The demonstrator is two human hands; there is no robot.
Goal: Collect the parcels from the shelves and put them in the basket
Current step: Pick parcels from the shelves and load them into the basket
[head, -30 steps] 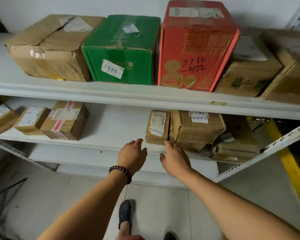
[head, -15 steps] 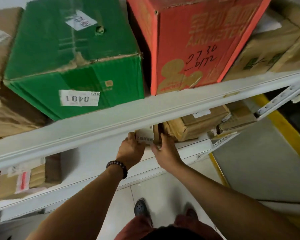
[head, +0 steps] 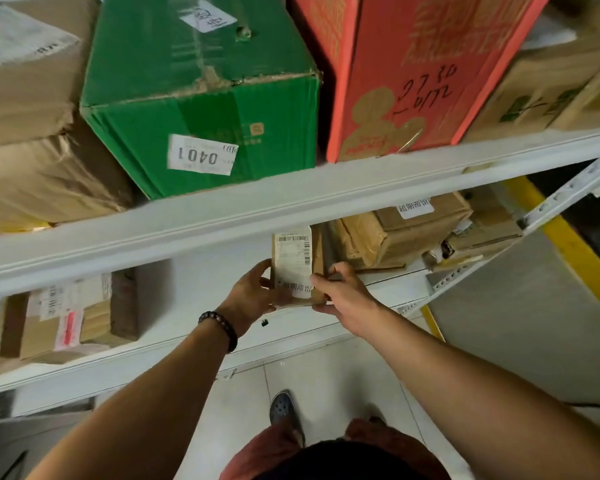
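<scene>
Left grip: fingers and thumb curled round the left edge of the small parcel; a beaded bracelet sits on the wrist.
Right grip: thumb on the label, fingers curled under the parcel's near right corner.
Small parcel: brown cardboard with its white barcode label facing up, held between both grips at the front of the lower shelf; I cannot tell whether it touches the shelf.
Neighbour: a larger taped parcel lies just to its right.
Upper shelf: a green box marked 0401 stands beside a red box.
Far left: labelled brown parcels lie well apart on the lower shelf.
</scene>
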